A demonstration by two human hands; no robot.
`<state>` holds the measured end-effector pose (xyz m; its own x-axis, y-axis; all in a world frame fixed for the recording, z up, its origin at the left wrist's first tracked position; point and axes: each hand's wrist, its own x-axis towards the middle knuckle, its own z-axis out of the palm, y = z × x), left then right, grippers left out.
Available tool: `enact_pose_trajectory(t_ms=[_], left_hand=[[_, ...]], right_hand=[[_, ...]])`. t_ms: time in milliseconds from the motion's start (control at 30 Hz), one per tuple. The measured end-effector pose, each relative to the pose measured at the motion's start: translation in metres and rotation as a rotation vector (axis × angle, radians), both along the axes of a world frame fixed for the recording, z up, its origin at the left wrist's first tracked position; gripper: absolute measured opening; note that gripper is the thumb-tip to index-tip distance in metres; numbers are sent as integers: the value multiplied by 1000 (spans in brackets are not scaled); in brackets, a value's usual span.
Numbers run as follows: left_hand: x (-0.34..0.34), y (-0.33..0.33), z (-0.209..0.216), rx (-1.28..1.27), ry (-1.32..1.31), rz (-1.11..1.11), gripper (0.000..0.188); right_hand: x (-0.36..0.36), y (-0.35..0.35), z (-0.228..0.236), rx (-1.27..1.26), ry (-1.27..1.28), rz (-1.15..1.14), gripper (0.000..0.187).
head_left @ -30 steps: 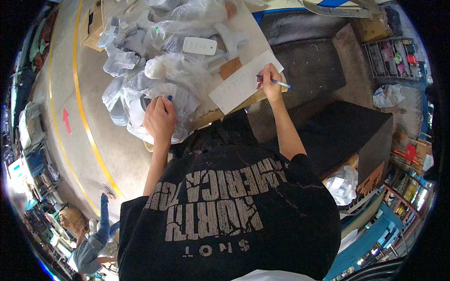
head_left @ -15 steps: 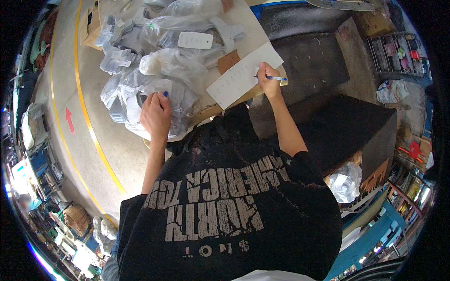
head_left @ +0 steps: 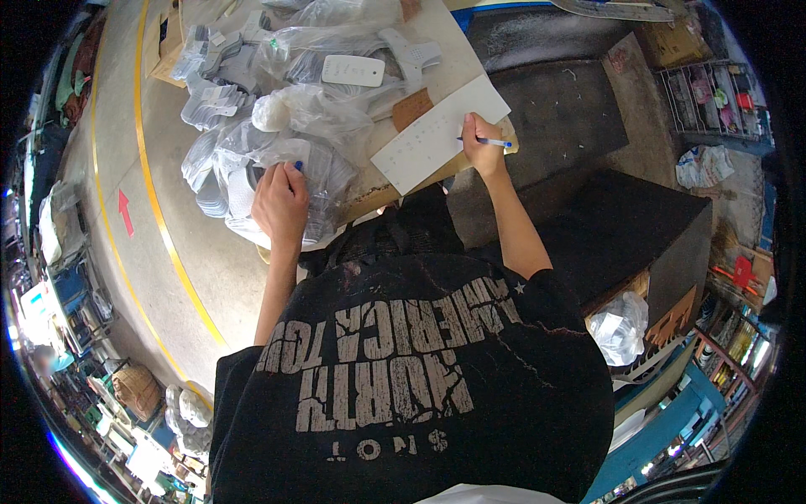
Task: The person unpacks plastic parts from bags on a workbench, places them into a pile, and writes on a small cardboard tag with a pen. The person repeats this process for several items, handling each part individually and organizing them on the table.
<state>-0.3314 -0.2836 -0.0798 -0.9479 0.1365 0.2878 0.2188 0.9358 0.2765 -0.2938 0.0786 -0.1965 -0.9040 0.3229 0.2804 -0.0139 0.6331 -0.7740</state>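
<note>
Your shirt: a black printed one filled the lower centre of the frame, nearest the camera.
Left hand: your left hand lay palm-down at centre left, fingers curled loosely over a clear plastic bag of grey parts, with a small blue thing at the fingertips; whether you gripped it or only pressed on it could not be told.
Right hand: your right hand sat right of centre, fingers pinched shut around a pen, its tip on the white sheet.
White sheet: the white sheet lay flat at the counter's near edge, just above centre, tilted.
Handling: the sheet looked light and limp, likely to slide under the pen unless pinned by a corner; the bags looked soft and slippery, best taken by a gathered fold.
Counter: the counter carried more bagged parts in the upper left and a white tag farther up.
Floor: a yellow line and a red arrow ran down the left.
</note>
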Motion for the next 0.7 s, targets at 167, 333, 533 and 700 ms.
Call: enact_pose_trajectory(t_ms=[167, 333, 533, 700], left_hand=[[0, 0, 2, -2, -13, 4, 28], [0, 1, 2, 6, -13, 9, 28], [0, 0, 1, -19, -35, 23, 28], [0, -1, 0, -1, -15, 19, 28]], right_hand=[[0, 0, 1, 41, -37, 5, 34], [-1, -1, 0, 84, 27, 35, 32], [0, -3, 4, 64, 41, 32, 32], [4, -4, 4, -149, 24, -55, 34]])
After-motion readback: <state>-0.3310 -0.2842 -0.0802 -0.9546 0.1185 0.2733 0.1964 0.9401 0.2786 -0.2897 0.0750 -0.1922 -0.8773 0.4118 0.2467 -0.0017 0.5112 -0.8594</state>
